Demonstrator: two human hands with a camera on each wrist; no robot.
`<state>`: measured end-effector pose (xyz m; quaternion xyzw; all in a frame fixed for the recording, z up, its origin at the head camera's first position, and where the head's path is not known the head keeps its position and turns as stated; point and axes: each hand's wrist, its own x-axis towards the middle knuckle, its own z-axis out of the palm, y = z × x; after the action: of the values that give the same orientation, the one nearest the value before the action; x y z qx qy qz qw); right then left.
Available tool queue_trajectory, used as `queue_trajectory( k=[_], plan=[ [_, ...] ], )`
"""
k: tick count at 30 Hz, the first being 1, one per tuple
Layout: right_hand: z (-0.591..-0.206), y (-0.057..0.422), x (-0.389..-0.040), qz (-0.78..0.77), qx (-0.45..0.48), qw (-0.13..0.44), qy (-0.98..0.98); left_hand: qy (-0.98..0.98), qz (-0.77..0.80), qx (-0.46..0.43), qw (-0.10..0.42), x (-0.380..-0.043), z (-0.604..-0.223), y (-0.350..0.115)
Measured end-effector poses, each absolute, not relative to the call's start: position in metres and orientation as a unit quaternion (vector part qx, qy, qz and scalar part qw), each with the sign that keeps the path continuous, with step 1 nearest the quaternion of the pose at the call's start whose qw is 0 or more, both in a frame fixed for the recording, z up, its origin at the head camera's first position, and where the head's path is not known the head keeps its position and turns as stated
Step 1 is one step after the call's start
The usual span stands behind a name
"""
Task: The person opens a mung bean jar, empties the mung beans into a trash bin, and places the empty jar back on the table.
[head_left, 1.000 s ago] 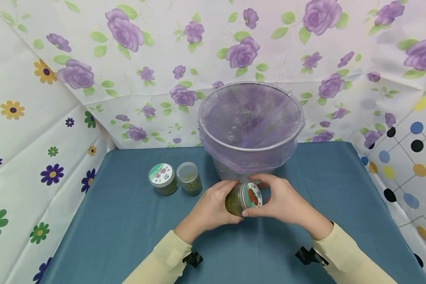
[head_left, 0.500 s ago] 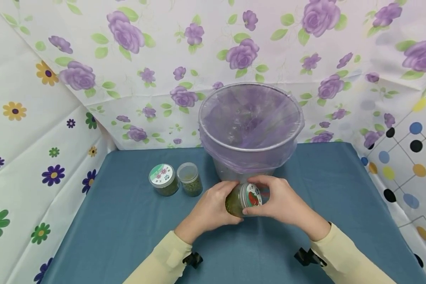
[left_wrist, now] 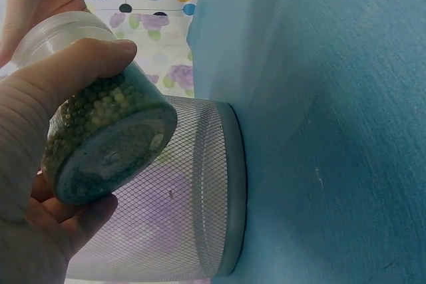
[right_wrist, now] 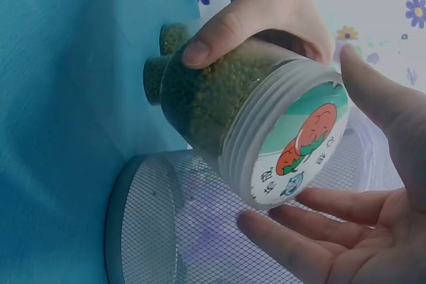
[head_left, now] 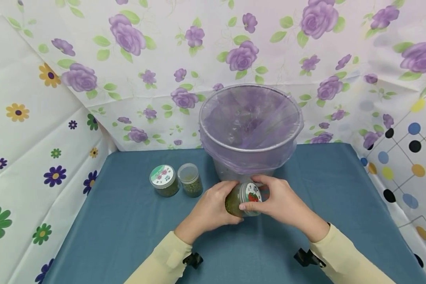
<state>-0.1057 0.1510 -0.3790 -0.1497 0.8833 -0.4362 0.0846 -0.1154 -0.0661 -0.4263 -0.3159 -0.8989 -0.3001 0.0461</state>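
Both hands are at a clear plastic jar (left_wrist: 100,124) of small green grains resembling mung beans, tilted in front of the bin. My left hand (head_left: 210,207) grips its body, thumb on one side and fingers on the other. The lid (right_wrist: 303,141), with a tomato label, faces right. My right hand (head_left: 282,201) holds this lid by its edge, the thumb on the near side and the fingers on the far side. In the right wrist view, that thumb (right_wrist: 373,88) and the fingertips lie right at the lid's rim.
A mesh bin (head_left: 245,167) lined with a purple bag (head_left: 248,118) stands behind the hands. To the left on the blue cloth (head_left: 127,228) are a lidded jar (head_left: 163,179) with a flower label and a narrower clear-topped jar (head_left: 190,181). Patterned sheets hang around the table.
The lid's label has turned a little, and my right thumb has shifted slightly left along the lid's edge. My left hand keeps its grip on the jar body.
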Motion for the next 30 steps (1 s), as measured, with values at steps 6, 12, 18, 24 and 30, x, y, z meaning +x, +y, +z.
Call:
queue_trajectory(
  k=[6, 12, 18, 24, 30],
  plan=[
    [-0.3786, 0.1519, -0.1056, -0.427, -0.154, 0.091, 0.886, -0.899, -0.299, -0.316, 0.044, -0.1151, -0.4268, -0.0657],
    [-0.3777, 0.1546, -0.1063, -0.409, -0.184, 0.079, 0.89, -0.901, -0.297, -0.314, 0.045, -0.115, -0.4277, -0.0658],
    [-0.3782, 0.1556, -0.1062, -0.415, -0.157, 0.085, 0.892, -0.901, -0.297, -0.313, 0.046, -0.115, -0.4267, -0.066],
    [-0.3807, 0.1548, -0.1069, -0.437, -0.129, 0.107, 0.884, -0.903, -0.293, -0.313, 0.043, -0.1153, -0.4262, -0.0657],
    [-0.3792, 0.1549, -0.1065, -0.432, -0.162, 0.104, 0.881, -0.904, -0.294, -0.309, 0.037, -0.1154, -0.4287, -0.0661]
  ],
)
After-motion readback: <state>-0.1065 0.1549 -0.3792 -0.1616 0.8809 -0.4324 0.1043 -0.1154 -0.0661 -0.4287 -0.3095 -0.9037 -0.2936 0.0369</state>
